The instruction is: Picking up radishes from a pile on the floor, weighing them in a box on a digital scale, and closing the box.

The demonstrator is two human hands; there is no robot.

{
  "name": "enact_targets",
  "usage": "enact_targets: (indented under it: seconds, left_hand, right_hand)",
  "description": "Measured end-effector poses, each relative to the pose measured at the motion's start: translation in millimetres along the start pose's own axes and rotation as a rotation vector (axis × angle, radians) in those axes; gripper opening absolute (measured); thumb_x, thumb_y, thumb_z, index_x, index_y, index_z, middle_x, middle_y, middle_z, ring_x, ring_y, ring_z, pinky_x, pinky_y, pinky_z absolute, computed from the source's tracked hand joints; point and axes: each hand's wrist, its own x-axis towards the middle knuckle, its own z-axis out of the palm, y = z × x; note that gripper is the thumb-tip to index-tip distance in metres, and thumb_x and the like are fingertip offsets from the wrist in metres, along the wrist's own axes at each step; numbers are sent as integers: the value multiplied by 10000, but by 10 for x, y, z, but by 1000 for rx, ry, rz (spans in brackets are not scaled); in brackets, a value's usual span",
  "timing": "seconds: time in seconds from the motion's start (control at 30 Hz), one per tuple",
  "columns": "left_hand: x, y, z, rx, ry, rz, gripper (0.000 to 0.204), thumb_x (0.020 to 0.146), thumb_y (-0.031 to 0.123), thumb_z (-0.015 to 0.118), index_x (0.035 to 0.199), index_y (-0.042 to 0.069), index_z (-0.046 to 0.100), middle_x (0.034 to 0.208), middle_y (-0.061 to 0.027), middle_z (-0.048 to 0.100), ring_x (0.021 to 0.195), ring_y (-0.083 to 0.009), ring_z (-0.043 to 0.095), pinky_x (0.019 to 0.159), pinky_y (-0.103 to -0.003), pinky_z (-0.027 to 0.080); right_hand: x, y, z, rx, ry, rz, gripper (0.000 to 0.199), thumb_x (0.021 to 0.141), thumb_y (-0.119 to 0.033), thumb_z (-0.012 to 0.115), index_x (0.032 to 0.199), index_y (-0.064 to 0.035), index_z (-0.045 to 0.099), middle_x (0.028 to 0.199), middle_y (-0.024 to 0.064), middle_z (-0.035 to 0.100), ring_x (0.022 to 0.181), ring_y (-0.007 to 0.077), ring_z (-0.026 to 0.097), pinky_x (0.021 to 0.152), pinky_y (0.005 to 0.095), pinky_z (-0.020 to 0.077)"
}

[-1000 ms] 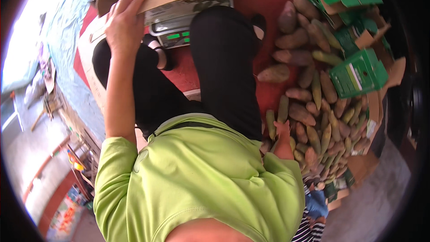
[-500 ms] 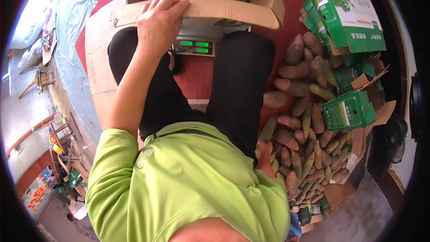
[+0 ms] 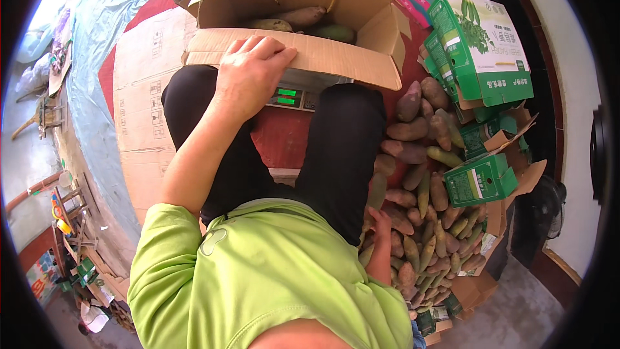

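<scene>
My left hand (image 3: pixel 253 71) is closed over the near flap of an open cardboard box (image 3: pixel 352 58), its fingers bent across the flap's upper edge. Inside the box lie a few long vegetables: a brownish one (image 3: pixel 302 17) and a green one (image 3: pixel 334 32) among them. The box is on a scale (image 3: pixel 294 98) with a lit green display, partly covered by the flap and my legs. My right hand (image 3: pixel 381 232) is low at my right side, fingers apart, against a pile of long brown and green vegetables (image 3: pixel 426 249). No vegetable is plainly in its grasp.
Green-and-white printed cartons (image 3: pixel 481 52) stand at the right, with a smaller green carton (image 3: pixel 481 181) beside the pile. A flattened cardboard sheet (image 3: pixel 145 90) and a blue plastic sheet (image 3: pixel 103 90) lie at the left. A black fan (image 3: pixel 549 207) stands at the far right.
My view has tipped, so more of the box's inside and its rope handles show. My left hand stays on the flap. More of my right hand's fingers show by the pile.
</scene>
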Motion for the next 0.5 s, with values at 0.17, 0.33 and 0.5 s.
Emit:
enact_targets:
  seconds: [0.17, 0.33, 0.5]
  left_hand:
    - [7, -10, 1, -10, 12, -12, 210, 726, 86, 658, 934, 113, 681, 866, -1, 603, 858, -210, 597, 787, -351, 481]
    - [12, -25, 33, -27, 41, -1, 199, 733, 83, 642, 923, 123, 683, 867, 5, 602, 867, -202, 598, 785, -347, 481]
    - [-13, -43, 18, -23, 38, -13, 205, 733, 91, 625, 927, 127, 679, 859, 7, 592, 870, -196, 595, 790, -344, 484]
  right_hand:
    - [-483, -813, 59, -202, 65, -268, 401, 752, -154, 707, 1108, -6, 597, 931, 32, 633, 807, 117, 579, 666, 246, 433]
    - [-641, -1768, 135, -152, -47, -657, 372, 764, -106, 674, 1102, 21, 583, 962, 51, 622, 844, 132, 563, 768, 265, 448]
    - [-1100, -3061, 544, -392, -86, -1051, 446, 736, -123, 697, 1135, 34, 578, 1002, 70, 616, 897, 154, 570, 811, 293, 452]
